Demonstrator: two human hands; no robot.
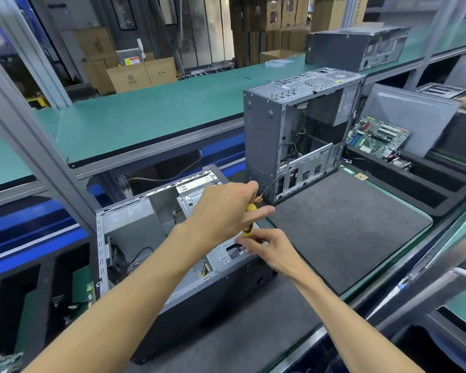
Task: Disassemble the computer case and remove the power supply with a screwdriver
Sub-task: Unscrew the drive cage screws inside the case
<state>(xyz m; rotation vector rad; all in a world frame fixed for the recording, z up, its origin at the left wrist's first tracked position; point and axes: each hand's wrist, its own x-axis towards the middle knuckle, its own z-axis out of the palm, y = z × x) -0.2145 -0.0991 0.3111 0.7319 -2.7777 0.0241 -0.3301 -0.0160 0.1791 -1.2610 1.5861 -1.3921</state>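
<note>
We seem to be unscrewing: our left hand (221, 211) is clamped on the yellow screwdriver (249, 220), our right hand (267, 247) pinches its lower end over the near open case (172, 238). Power supply (132, 224) sits far-left inside; next, seat the tip squarely.

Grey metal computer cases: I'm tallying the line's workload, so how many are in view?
3: an open grey metal case lying under the hands, an open one upright on the dark mat, a closed one on the green belt. Others may be hidden.
</note>
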